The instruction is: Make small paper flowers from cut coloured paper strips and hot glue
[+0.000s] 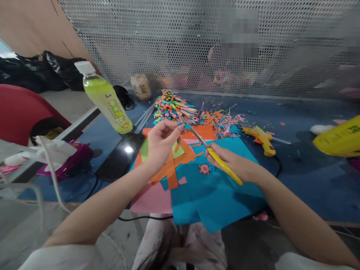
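Between the thumb and fingers of my left hand [164, 142] is a small blue paper piece [181, 125]. My right hand [232, 161] is closed on yellow-handled scissors [225, 166], whose blades point up and left, their tips close beside the blue piece. Under both hands lie sheets of paper: large blue ones [219, 198], a pink one [153, 198] and orange ones [172, 176]. A small pink and orange paper flower [204, 168] rests on the blue paper, below the scissors.
Behind the hands stand a pile of colourful fringed paper [171, 107] and loose paper shreds [221, 120]. A yellow glue gun [261, 139] lies to the right. On the left are a green drink bottle [108, 101], a black phone [120, 157] and a magenta tissue box [67, 161].
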Available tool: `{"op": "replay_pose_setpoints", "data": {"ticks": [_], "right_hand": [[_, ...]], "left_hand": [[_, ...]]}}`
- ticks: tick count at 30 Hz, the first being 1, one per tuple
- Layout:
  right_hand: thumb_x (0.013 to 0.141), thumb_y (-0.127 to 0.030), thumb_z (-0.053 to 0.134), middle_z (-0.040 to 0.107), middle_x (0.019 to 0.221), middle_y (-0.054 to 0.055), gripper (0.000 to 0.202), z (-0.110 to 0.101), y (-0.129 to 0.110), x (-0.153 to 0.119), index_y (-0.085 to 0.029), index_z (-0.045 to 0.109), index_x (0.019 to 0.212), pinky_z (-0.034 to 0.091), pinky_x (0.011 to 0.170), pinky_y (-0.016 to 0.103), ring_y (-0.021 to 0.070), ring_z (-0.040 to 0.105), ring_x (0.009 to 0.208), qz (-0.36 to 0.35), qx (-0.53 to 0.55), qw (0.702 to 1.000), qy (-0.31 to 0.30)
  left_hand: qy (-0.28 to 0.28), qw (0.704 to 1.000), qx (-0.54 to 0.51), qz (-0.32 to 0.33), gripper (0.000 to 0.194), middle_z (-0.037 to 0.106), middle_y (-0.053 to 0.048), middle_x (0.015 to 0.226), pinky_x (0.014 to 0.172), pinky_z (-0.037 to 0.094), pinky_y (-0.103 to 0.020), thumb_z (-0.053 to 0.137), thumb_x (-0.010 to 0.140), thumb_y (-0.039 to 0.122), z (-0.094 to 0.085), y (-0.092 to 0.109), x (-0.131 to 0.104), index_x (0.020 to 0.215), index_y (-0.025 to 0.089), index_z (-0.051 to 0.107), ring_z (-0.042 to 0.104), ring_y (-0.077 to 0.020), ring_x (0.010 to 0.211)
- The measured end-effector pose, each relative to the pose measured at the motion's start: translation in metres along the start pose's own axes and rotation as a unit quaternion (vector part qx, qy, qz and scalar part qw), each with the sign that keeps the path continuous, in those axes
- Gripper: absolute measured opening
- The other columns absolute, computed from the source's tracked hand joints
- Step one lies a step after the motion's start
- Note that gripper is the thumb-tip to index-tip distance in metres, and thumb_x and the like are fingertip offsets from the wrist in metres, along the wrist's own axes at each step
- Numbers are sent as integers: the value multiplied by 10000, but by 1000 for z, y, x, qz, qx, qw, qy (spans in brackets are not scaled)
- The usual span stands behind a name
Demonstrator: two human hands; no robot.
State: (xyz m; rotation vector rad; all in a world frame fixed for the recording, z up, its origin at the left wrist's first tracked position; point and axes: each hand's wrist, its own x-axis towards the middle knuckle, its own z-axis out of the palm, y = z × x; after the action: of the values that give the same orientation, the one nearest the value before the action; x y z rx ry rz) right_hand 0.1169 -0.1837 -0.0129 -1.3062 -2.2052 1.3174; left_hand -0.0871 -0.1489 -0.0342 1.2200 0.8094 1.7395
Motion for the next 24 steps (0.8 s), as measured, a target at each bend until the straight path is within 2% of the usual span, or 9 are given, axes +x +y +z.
{"op": "replay_pose_setpoints", "data": {"ticks": [5,9,13,17,24], "right_hand": [[924,-449,388,547,800,-13,238,2,2,-1,-230,367,833,445,693,303,143,543,754,4,-14,1000,11],[929,-434,377,586,805,-12,215,4,3,0,-235,357,849,474,698,293,139,580,750,4,19,1000,-3],[913,-470,390,613,847,13,238,5,3,2,-235,380,879,494,709,309,167,611,799,8,12,1000,0],[901,-485,394,621,861,29,255,6,4,2,-230,392,899,499,731,336,193,622,839,10,9,1000,4],[886,-400,404,608,841,24,177,6,0,1,-230,369,848,497,723,334,167,603,786,5,52,999,-15]], "left_hand": [[-5,1000,15,10,172,637,23,595,395,451,-177,747,692,261,0,-1,-1,706,169,602,565,-70,470],[-12,1000,20,17,152,607,39,593,380,433,-183,735,710,244,0,-3,-2,708,172,601,524,-52,416],[-3,999,34,17,153,592,35,603,376,424,-188,732,718,252,0,-3,-3,714,177,599,509,-52,417],[14,999,46,16,161,574,32,629,375,407,-188,733,718,267,1,-3,-4,722,182,597,496,-49,433],[29,998,42,29,184,588,15,663,438,413,-185,740,713,302,3,-3,-5,731,183,600,522,-64,540]]}}
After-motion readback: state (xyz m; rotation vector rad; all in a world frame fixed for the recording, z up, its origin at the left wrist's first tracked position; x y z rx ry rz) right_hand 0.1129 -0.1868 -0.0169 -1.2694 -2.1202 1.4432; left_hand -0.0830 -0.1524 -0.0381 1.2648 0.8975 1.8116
